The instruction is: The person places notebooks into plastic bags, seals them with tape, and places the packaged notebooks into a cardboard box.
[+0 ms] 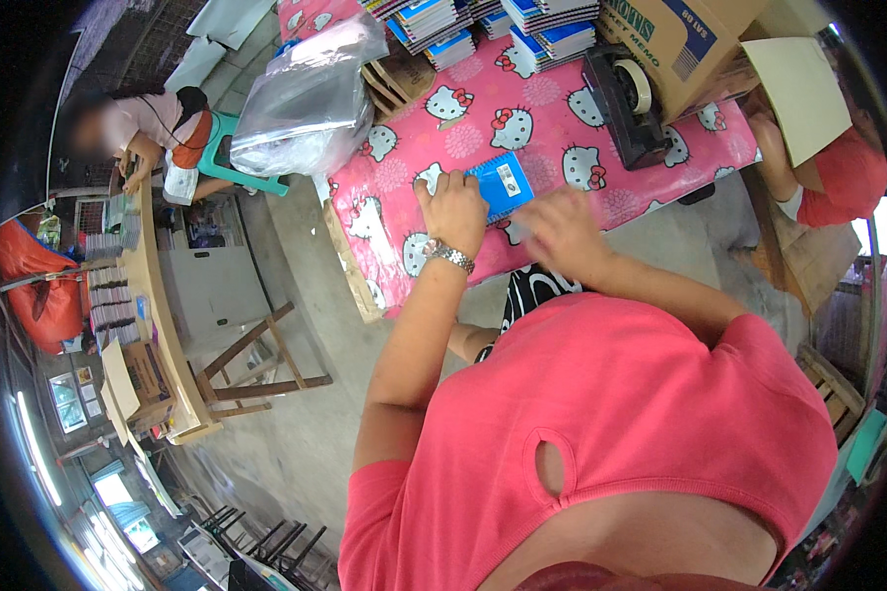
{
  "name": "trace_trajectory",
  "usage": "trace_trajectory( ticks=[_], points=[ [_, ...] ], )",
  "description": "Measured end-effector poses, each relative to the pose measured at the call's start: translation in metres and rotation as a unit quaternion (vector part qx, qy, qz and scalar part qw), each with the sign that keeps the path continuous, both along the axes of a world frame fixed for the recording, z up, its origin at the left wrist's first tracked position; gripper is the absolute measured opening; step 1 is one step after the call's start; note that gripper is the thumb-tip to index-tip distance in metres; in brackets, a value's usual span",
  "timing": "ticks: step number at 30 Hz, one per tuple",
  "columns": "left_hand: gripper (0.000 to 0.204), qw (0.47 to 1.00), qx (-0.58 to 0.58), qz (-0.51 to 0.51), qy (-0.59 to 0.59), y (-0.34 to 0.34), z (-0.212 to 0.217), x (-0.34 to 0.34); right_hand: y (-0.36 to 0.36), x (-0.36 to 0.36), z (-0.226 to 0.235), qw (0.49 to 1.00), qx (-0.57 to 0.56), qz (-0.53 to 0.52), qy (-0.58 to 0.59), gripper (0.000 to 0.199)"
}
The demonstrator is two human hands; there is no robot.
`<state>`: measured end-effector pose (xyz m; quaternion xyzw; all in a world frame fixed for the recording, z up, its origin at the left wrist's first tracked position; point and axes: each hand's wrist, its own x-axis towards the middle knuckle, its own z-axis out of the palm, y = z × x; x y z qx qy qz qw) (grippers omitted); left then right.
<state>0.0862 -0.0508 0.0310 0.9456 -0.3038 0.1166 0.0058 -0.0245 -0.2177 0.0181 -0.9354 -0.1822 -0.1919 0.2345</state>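
Note:
A small blue notebook (pixel 499 183) with a white label lies on the pink cat-print tablecloth in front of me. A spiral binding seems to run along its near edge. My left hand (pixel 453 209), with a metal watch on the wrist, is closed at the notebook's left edge, fingers bent onto it. The thumb is hidden. My right hand (pixel 565 231) is at the notebook's near right corner. Motion smears its fingers, and I cannot tell whether they touch the notebook.
Stacks of notebooks (pixel 552 41) stand at the table's far side. A black tape dispenser (pixel 625 108) and a cardboard box (pixel 672 47) sit at right, clear plastic bags (pixel 310 103) at left. One person works at the right, another sits at a long bench (pixel 156 295) at left.

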Motion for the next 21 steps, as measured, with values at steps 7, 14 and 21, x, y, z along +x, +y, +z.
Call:
trace_trajectory(
  ticks=[7,14,21],
  points=[
    [0.009,0.995,0.02,-0.095,0.018,0.0,0.003,0.014,0.049,0.006,-0.003,0.986,-0.124,0.01,0.107,0.072],
    [0.008,0.995,-0.008,-0.096,0.013,0.004,0.006,0.001,0.059,0.025,-0.002,0.977,-0.158,0.008,0.146,0.081],
    [0.009,0.995,0.061,-0.07,0.034,-0.004,0.004,-0.011,0.051,0.023,-0.002,0.983,-0.086,-0.011,0.161,0.077]
  ],
)
